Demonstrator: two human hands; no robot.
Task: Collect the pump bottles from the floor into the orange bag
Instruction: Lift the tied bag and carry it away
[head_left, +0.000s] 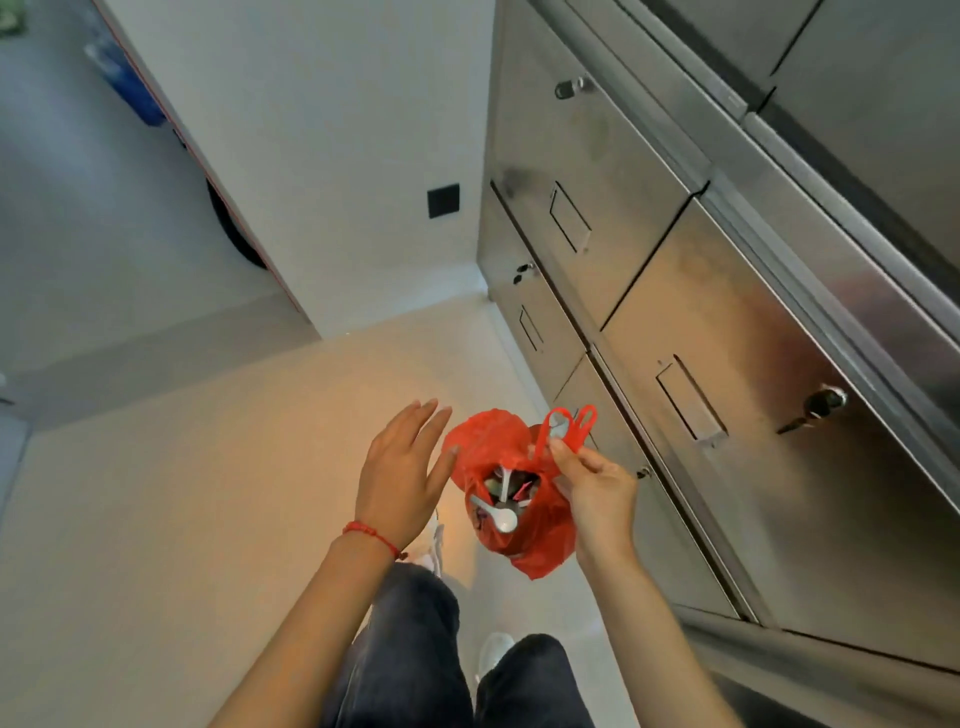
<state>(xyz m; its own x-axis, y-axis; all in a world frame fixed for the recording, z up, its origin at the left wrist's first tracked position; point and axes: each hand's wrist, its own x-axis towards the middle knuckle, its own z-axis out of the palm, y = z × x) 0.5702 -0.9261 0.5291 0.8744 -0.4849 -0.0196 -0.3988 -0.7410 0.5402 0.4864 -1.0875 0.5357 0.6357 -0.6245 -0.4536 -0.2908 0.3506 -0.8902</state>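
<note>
— Who has the bag (511, 488)?
— The right hand (597, 480) pinches its handles, so it hangs above the floor (182, 493).
— And the left hand (402, 470)?
— Fingers straight, just beside the bag's rim.
— Inside?
— White pump heads (501, 512), beside the steel cabinets (727, 322).

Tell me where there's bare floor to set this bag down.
Bare cream floor spreads left of the open left hand, out to the white wall. It is tight on the right: the orange plastic bag, pinched by the right hand, hangs close beside the steel cabinets.
</note>
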